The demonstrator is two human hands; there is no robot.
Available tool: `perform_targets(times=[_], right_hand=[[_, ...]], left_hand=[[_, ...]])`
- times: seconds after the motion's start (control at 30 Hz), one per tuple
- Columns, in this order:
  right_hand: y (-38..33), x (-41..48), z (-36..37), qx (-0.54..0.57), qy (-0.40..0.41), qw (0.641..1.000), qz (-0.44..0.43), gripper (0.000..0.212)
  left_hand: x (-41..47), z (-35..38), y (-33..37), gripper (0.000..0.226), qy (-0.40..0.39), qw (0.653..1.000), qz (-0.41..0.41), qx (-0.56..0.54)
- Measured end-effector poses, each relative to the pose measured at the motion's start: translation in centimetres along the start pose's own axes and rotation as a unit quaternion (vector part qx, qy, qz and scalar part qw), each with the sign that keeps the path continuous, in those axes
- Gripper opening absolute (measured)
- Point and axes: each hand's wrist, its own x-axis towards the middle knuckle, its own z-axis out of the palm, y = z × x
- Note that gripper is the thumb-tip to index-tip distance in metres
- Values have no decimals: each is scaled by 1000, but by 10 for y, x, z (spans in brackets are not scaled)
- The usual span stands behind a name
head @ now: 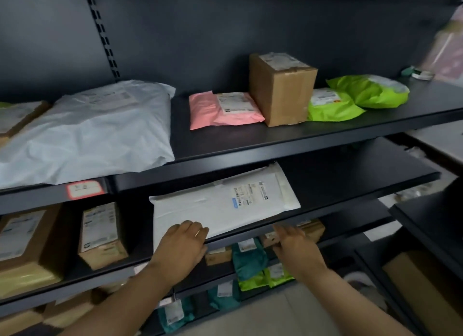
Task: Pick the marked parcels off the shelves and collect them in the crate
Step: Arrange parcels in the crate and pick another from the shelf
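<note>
My left hand (pixel 184 240) lies flat on the white mailer (pixel 220 205), right hand (pixel 293 238) slack at 4 o'clock, so, ungripped, it may slide off

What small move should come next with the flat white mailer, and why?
Probably bring the right hand onto the near edge of the white mailer. The left hand rests on its near left corner; the right hand hovers open at the shelf lip, seemingly off it. The wide mailer likely needs both hands.

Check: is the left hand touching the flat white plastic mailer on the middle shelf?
Touching. The head view shows the left hand, fingers lying on the near corner of the flat white plastic mailer.
</note>
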Motion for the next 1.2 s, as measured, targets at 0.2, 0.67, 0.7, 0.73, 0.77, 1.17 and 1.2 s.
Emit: perform_targets(times=[0.2, 0.67, 0.7, 0.73, 0.77, 1.17, 1.2], right_hand=[[50, -8, 5, 17, -16, 995, 92, 54], [169, -1, 29, 47, -6, 990, 133, 55], [179, 3, 35, 51, -10, 991, 124, 55], [190, 9, 42, 51, -16, 992, 114, 55], [200, 16, 49, 50, -25, 993, 106, 56], [282, 104, 180, 83, 32, 994, 62, 57], [284, 112, 195, 95, 46, 993, 56, 57]], left_hand=[[62, 32, 35, 44, 19, 995, 78, -62], [139, 85, 153, 38, 20, 980, 155, -121], [141, 90, 163, 43, 12, 981, 153, -115], [143, 98, 172, 47, 5, 983, 147, -109], [144, 107, 182, 49, -5, 984, 143, -103], [173, 243, 256, 59, -74, 988, 105, -84], [173, 257, 256, 62, -75, 988, 106, -85]])
